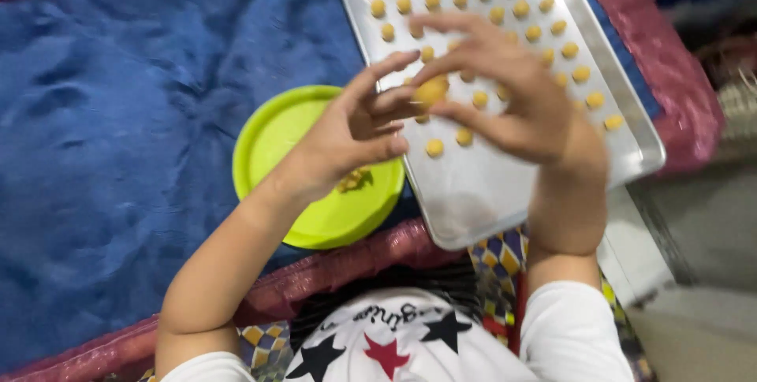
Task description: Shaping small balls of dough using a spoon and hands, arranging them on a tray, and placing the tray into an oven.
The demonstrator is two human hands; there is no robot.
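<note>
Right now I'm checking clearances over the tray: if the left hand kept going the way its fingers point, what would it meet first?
The left hand points toward the right hand; first it meets the yellow dough ball pinched between both hands' fingertips, above the metal tray. Depth is unclear.

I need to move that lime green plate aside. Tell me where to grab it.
Grip the green plate by its raised rim on the bare far-left edge, coming in from the left. The left hand and forearm cross its right side, and the metal tray crowds that edge.
</note>
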